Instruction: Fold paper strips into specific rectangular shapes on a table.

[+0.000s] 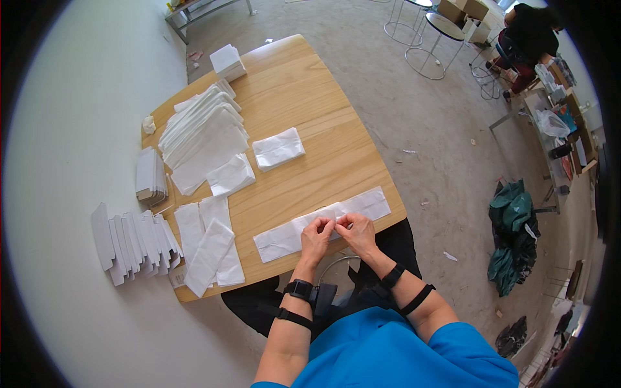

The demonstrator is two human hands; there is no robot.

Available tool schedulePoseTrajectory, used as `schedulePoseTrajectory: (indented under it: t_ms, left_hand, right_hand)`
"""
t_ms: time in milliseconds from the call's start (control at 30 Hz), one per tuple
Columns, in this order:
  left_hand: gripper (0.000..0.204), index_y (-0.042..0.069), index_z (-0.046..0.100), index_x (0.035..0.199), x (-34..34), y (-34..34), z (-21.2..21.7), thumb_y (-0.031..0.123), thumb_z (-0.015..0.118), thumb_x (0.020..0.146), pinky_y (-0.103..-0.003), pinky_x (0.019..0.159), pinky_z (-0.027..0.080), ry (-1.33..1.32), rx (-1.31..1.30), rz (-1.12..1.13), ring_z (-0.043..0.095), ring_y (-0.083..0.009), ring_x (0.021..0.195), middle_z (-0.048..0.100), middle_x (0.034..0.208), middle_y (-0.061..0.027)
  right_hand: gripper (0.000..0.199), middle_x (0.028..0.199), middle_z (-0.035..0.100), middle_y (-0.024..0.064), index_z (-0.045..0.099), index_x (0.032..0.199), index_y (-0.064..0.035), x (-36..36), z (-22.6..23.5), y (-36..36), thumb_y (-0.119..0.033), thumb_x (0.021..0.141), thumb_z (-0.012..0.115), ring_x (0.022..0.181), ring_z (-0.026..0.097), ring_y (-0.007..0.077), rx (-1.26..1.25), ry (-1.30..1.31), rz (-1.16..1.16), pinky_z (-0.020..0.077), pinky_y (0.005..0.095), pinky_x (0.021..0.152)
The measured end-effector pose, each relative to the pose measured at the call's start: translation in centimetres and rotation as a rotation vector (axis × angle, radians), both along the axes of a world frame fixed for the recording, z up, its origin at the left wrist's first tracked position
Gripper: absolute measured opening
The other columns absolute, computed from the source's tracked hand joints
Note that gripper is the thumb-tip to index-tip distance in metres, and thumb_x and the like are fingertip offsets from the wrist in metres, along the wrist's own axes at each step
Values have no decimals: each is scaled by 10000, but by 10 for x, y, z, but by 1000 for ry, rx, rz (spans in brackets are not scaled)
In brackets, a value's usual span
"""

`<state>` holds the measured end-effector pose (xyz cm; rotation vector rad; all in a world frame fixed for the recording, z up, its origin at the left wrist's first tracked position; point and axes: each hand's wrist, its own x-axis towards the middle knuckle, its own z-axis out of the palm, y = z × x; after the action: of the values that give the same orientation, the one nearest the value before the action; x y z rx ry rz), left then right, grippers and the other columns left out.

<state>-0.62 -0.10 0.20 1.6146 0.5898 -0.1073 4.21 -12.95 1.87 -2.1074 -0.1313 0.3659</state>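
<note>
A long, flat white strip (pixel 369 204) of paper or thin cloth lies along the table's near edge, right in front of me. Over its middle, my left hand (pixel 315 237) and my right hand (pixel 357 231) come together, thumbs and fingertips pinched close to each other. Both seem to grip the strip at its near edge; the exact pinch is partly hidden by the fingers. Beyond the strip, a folded white stack (pixel 279 149) sits on the wood. To the left, several white strips (pixel 211 252) overlap one another, some crossing at an angle.
The wooden table (pixel 323 90) holds a wide fanned pile of white sheets (pixel 204 132) and a white block stack (pixel 228 61). Folded white cards (pixel 132 242) stand by the wall. Green and black bags (pixel 511 226) lie on the floor. Another person (pixel 530 35) sits far right.
</note>
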Motion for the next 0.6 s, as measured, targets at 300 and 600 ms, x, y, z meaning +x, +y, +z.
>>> schedulePoseTrajectory:
  t_ms: [300, 600]
  left_hand:
    - [251, 16, 624, 952, 1, 1, -6, 261, 575, 929, -241, 639, 452, 46, 104, -43, 531, -93, 684, 597, 759, -6]
    - [241, 19, 651, 909, 1, 2, -5, 258, 616, 906, -244, 636, 477, -22, -69, 28, 574, -93, 680, 645, 768, -30]
  right_hand:
    - [218, 739, 692, 95, 705, 841, 1, 9, -2, -11, -208, 778, 711, 646, 622, 137, 169, 160, 10, 501, 276, 628]
    - [209, 714, 687, 110, 699, 794, -3, 8, -1, -1, -209, 762, 711, 632, 644, 165, 117, 113, 24, 512, 295, 613]
